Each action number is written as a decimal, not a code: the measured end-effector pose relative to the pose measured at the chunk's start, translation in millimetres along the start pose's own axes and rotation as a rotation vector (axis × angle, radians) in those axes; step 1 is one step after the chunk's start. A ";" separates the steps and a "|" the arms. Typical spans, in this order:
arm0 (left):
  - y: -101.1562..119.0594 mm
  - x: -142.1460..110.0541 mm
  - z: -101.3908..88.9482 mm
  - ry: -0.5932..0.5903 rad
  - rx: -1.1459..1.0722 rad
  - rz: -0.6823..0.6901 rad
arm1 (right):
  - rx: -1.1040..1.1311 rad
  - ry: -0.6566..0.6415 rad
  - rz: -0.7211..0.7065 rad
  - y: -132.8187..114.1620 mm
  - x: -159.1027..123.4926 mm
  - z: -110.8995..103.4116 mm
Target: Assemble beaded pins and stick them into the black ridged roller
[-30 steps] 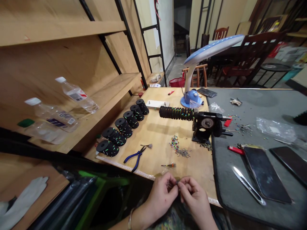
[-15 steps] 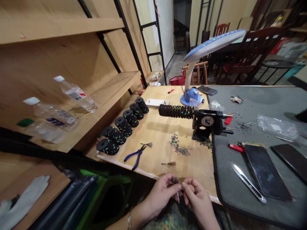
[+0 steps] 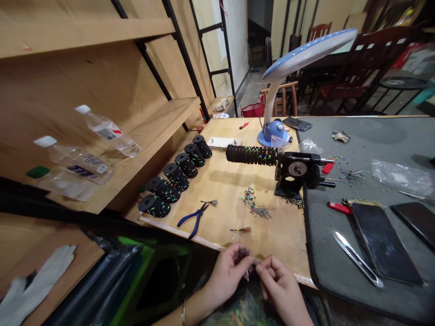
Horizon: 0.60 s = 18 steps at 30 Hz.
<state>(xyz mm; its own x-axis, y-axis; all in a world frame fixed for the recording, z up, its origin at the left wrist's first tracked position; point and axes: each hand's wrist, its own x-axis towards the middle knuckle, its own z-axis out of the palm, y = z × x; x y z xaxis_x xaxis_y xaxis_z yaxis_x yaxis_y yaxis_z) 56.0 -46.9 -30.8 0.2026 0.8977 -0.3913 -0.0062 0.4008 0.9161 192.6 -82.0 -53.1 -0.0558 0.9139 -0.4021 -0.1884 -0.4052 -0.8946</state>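
At the near edge of the table my left hand [image 3: 231,268] is closed, with a small whitish, thin item poking out below its fingers; its kind is too small to tell. My right hand [image 3: 276,277] pinches close beside it, thumb against fingertips, on something too small to make out. Just beyond the hands lies a small bundle of fine wires with an orange band [image 3: 242,230]. Behind that are a pile of coloured beads [image 3: 249,199] and small grey pins [image 3: 262,212]. Blue-handled pliers [image 3: 194,220] lie to the left, beside another wire bundle [image 3: 212,202].
A black hand-cranked winder [image 3: 292,172] carries a cord-wrapped rod [image 3: 251,155]. Several black spools [image 3: 176,176] line the left edge. A blue lamp [image 3: 273,131] stands behind. Metal tweezers [image 3: 357,260], a red-handled tool [image 3: 340,208] and phones [image 3: 382,240] lie on the grey mat [image 3: 326,290].
My fingertips have drawn slightly apart, the right hand shifting a little to the right. The whole view has shifted slightly; the table things stay in place.
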 end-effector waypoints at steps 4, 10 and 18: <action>-2.8 -2.3 -2.0 0.040 0.125 0.063 | -0.014 -0.002 -0.004 -0.2 1.9 0.7; 0.0 -5.7 -3.0 0.101 0.383 0.226 | -0.021 -0.010 0.013 -1.0 2.2 2.9; 4.5 -7.5 -1.9 0.128 0.468 0.281 | -0.010 -0.042 0.061 -4.7 3.4 2.5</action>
<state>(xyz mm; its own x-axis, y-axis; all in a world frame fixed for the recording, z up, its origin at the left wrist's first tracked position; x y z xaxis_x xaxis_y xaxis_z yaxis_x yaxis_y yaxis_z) 52.6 -51.5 -23.9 0.1352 0.9850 -0.1069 0.3986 0.0447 0.9160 190.8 -76.9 -49.8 -0.1078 0.8878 -0.4475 -0.1734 -0.4600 -0.8708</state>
